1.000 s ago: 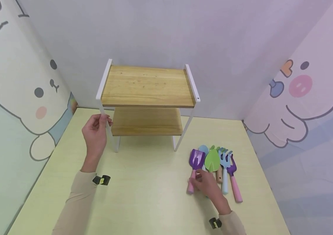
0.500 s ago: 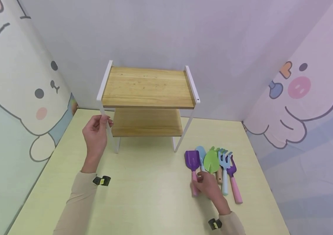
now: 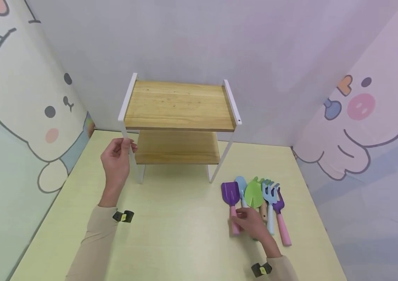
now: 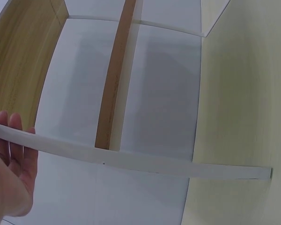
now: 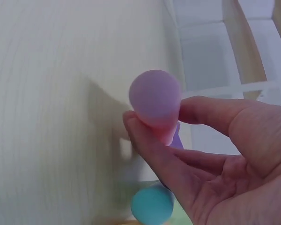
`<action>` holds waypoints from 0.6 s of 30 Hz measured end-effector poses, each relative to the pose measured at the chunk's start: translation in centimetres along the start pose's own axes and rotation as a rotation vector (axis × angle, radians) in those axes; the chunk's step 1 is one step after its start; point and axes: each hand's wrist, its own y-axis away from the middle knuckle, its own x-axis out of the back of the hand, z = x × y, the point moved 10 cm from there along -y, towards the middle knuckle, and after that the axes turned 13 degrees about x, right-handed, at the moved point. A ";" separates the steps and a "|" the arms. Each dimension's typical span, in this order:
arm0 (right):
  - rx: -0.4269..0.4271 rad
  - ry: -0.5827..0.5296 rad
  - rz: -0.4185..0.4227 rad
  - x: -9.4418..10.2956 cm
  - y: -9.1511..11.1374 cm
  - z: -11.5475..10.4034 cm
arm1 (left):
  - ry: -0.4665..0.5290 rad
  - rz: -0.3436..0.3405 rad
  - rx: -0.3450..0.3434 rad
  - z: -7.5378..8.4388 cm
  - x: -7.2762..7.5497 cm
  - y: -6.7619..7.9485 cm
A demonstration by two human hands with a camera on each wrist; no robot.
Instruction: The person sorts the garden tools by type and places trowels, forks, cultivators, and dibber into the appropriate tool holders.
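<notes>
In the head view my left hand (image 3: pixel 116 160) grips the front left leg of a two-tier shelf (image 3: pixel 179 105) with wooden boards and a white frame. The left wrist view has my fingers (image 4: pixel 29 159) behind that white leg (image 4: pixel 154 165). My right hand (image 3: pixel 252 224) pinches the pink handle (image 3: pixel 235 222) of a toy shovel with a purple blade (image 3: pixel 230 192). Seen from the right wrist, the handle's rounded end (image 5: pixel 154 93) sits between thumb and fingers, and a shadow falls on the table beside it. A teal handle end (image 5: pixel 152 205) shows just below.
Right of the shovel lie a light blue trowel (image 3: pixel 241 182), a green leaf-shaped trowel (image 3: pixel 253 194), a light blue fork (image 3: pixel 270 195) and a purple fork with a pink handle (image 3: pixel 283 230), partly overlapping. The pale table (image 3: pixel 171 234) meets walls behind and at the sides.
The purple shovel has turned in my right hand: its blade has swung left and its handle end right. My left hand has kept its grip on the shelf leg. The head view has shifted slightly.
</notes>
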 end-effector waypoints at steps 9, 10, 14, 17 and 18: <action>-0.087 -0.247 -0.060 -0.5 1.1 1.2 | -0.052 0.013 0.024 -0.1 0.1 0.2; -0.089 -0.259 -0.062 -0.5 1.1 1.2 | -0.059 0.009 0.023 -0.1 0.0 0.1; -0.098 -0.288 -0.060 -0.1 1.2 1.4 | -0.068 -0.001 0.022 -0.2 -0.2 0.0; -0.095 -0.304 -0.055 0.1 1.2 1.4 | -0.062 0.002 0.026 -0.2 -0.1 -0.1; -0.087 -0.311 -0.056 0.2 1.2 1.3 | -0.059 0.004 0.027 -0.2 -0.1 -0.1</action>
